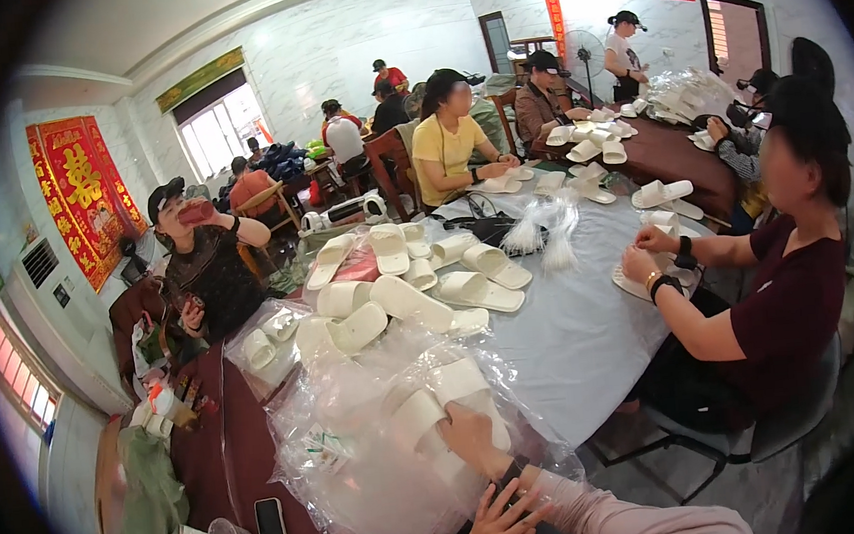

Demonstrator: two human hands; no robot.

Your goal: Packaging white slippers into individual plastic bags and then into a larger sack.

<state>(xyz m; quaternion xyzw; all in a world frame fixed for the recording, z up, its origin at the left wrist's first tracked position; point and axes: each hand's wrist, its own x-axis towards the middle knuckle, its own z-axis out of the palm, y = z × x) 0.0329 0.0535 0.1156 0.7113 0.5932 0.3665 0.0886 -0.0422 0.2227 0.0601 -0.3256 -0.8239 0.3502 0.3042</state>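
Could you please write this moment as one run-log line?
Left hand: fingers spread, at right sleeve | Right hand: at white slippers, grip unclear | Nearby: clear plastic bags, phone, slipper pile

Room in the middle, obstacles around

Passage is possible over the pale worktop (578,340), between the slipper pile (410,303) at left and the co-worker's arm (715,331) at right. Plastic bags (334,485) obstruct the near side, white strands (558,249) the far side.

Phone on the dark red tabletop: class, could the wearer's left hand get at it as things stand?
Probably yes: the phone lies uncovered, though clear plastic bags spread between it and the left hand.
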